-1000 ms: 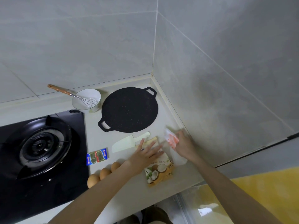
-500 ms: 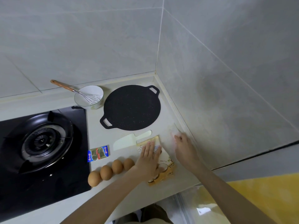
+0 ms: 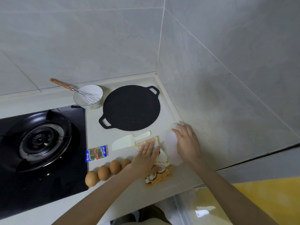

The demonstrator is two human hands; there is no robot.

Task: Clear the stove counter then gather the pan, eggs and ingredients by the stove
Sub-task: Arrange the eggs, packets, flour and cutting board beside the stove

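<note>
Far L: black gas stove [image 3: 37, 140], burner unlit, set into the pale counter [image 3: 129, 200]. Behind its back-R corner, a white bowl [image 3: 81, 96] w/ a wire whisk [image 3: 87, 96] lying in it, wooden handle sticking out up-L over the rim. Just R of the stove edge, a blue/green butter pkt [image 3: 96, 153] lies flat. In front of it, 4 brown eggs [image 3: 103, 172] in a touching row running diag from the stove's front edge toward the L wrist; the rightmost egg is partly hidden. Center-back: flat black pan [image 3: 131, 108] w/ 2 loop handles sits on the counter, near the bowl and close to the corner. In front of the pan, a cream plastic knife [image 3: 128, 141] lies flat, handle pointing R. Left hand [image 3: 146, 158] is flat w/ straight fingers, palm down, pressing on the coconut pkt [image 3: 162, 172]; not gripping. The pkt lies on the counter, its top edge touching the knife handle. R of it, a whitish see-thru pouch [image 3: 172, 150] lies beside the wall [image 3: 227, 78]. Right hand [image 3: 186, 142] rests on the pouch, fingers spread and loose, nothing clenched.
</note>
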